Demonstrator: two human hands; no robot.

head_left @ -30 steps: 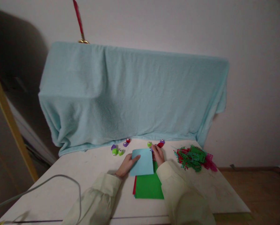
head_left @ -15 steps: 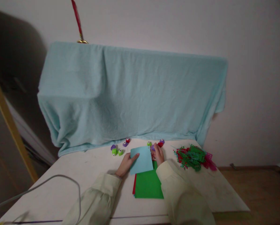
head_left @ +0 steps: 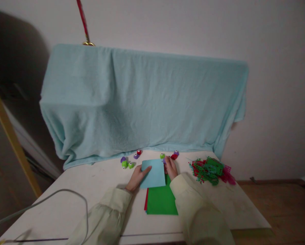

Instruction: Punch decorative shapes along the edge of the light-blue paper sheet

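Note:
My left hand (head_left: pixel 136 178) grips a square sheet of light blue paper (head_left: pixel 154 175) by its left side, with the thumb lying on top. My right hand (head_left: pixel 171 168) is at the paper's upper right edge, its fingers curled. A small purple piece (head_left: pixel 164 160) and something reddish show at those fingers, but whatever they hold is mostly hidden. Below the blue sheet lies green paper (head_left: pixel 161 202), with the edge of a red sheet (head_left: pixel 146 200) showing at its left. The right sleeve covers part of the green sheet.
Small green, purple and red pieces with eye-like tops (head_left: pixel 124 164) sit along the table's back. A tangled pile of red, green and pink openwork plastic pieces (head_left: pixel 208 170) lies to the right. A grey cable (head_left: pixel 65 190) crosses at left; a blue cloth (head_left: pixel 152 102) hangs behind.
The blue paper has shifted slightly left and its lower edge has risen a little. My right hand has moved slightly left, with its fingers more closed.

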